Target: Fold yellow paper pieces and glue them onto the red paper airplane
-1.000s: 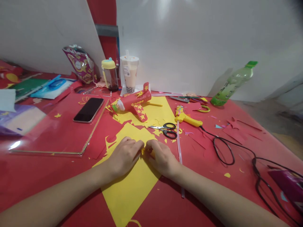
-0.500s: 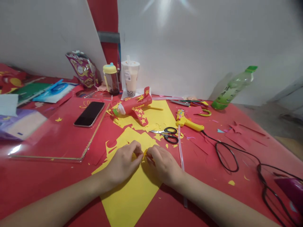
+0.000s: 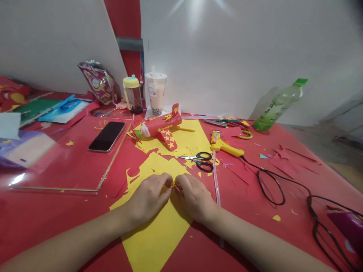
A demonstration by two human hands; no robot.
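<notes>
Left hand (image 3: 151,196), right hand (image 3: 195,196), fingers nearly closed, pinch yellow piece (image 3: 174,185); uneven tug could tear it. Glue gun (image 3: 227,147): two o'clock.

This place appears to be a paper-craft workspace: with the view's center as a clock's hub, a yellow sheet (image 3: 157,221) lies at 7 o'clock on a red tabletop (image 3: 70,221), near black-handled scissors (image 3: 195,158) at 5, a corded yellow glue gun (image 3: 231,149) at 3 and a red finned model (image 3: 159,127) with yellow stars at 10, amid cut scraps. A snack bag (image 3: 100,84) at 10, a milky drink cup (image 3: 156,94) at 11 and a green-capped bottle (image 3: 279,105) between 2 and 3 lend it a casual air; whether home, school or shop cannot be told.
</notes>
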